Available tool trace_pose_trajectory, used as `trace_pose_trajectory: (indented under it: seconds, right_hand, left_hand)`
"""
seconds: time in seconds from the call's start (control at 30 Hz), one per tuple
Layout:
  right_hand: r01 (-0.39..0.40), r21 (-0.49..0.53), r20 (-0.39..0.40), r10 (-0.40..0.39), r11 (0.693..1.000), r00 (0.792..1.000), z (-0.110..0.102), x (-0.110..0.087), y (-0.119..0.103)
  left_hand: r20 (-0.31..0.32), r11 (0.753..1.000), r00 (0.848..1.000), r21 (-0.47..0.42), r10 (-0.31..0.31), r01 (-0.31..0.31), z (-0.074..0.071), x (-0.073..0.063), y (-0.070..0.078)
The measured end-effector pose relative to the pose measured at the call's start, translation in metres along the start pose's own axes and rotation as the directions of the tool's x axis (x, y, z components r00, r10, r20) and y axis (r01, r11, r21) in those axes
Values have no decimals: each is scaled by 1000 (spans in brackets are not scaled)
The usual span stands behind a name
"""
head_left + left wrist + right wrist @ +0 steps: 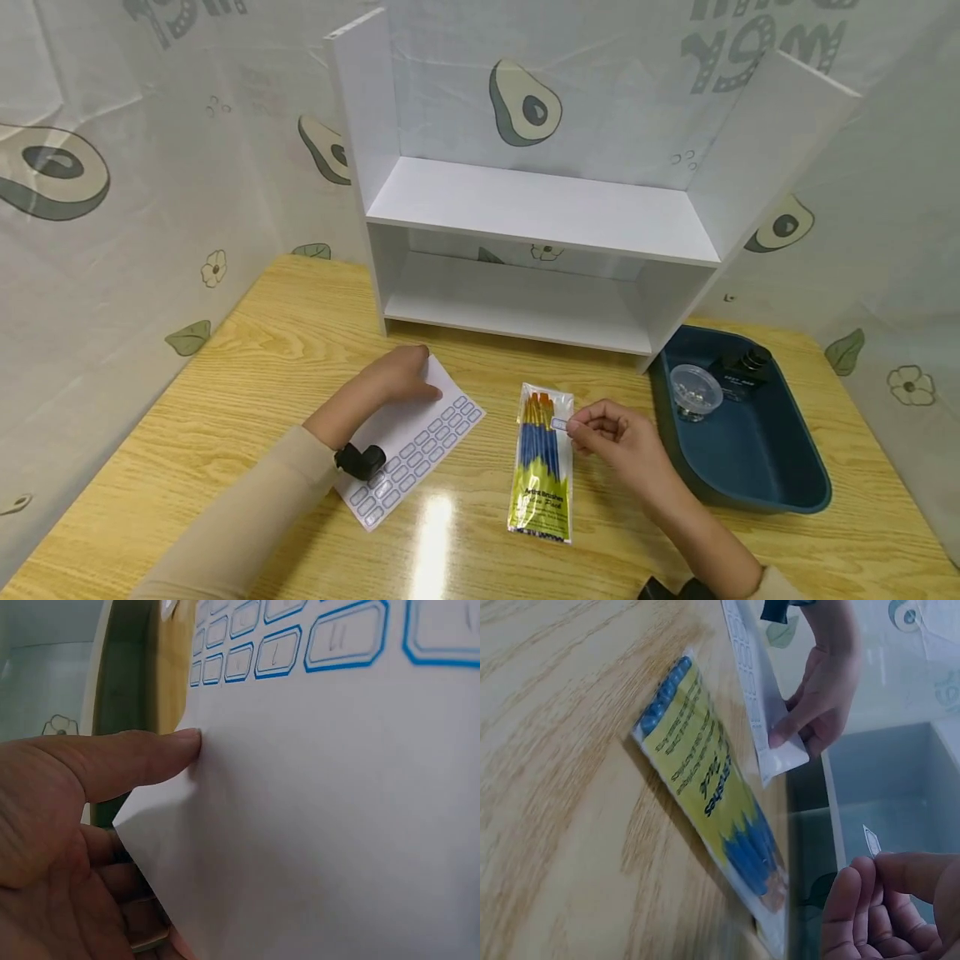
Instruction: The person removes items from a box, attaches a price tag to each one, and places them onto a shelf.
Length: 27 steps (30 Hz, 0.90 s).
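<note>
My left hand [401, 377] grips the upper edge of a white sticker sheet [420, 450], thumb on top and fingers beneath, as the left wrist view shows. Rows of blue-bordered labels cover the sheet's lower part. Between thumb and index finger, my right hand [617, 433] pinches one small label [559, 424] with the same kind of border. That label is held over the right side of a clear packet of artist brushes [542, 467], which lies flat on the table. Blue handles and orange tips show through the packet. In the right wrist view the label [871, 841] stands clear of the fingertips.
A white two-tier shelf [525, 333] stands behind the hands. To the right sits a dark blue basin [780, 467] with a small clear lidded tub [696, 390] and a black item [742, 371] in it. The wood table [300, 333] meets a printed curtain [225, 167].
</note>
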State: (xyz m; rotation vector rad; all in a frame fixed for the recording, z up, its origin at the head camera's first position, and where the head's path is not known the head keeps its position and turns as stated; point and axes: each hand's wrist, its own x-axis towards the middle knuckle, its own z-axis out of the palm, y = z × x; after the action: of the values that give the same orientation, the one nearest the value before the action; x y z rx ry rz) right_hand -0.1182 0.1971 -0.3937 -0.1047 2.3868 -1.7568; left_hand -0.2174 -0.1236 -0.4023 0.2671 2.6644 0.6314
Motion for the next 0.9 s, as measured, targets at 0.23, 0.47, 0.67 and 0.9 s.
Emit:
trace_pose_trajectory:
  seconds: [0.23, 0.47, 0.67, 0.9]
  right_hand:
    - [-139, 28, 36, 138, 990, 990, -1, 7, 10]
    - [-179, 59, 94, 173, 982, 980, 1, 12, 17]
    - [-198, 76, 128, 188, 977, 974, 4, 16, 21]
    - [-195, 70, 155, 183, 978, 971, 7, 19, 21]
  left_hand:
    - [-21, 998, 999, 36, -48, 48, 2, -2, 0]
    - [-75, 992, 994, 92, -75, 82, 4, -4, 0]
    - [-148, 980, 986, 168, -79, 104, 10, -5, 5]
    - [-206, 995, 975, 79, 78, -63, 20, -15, 28]
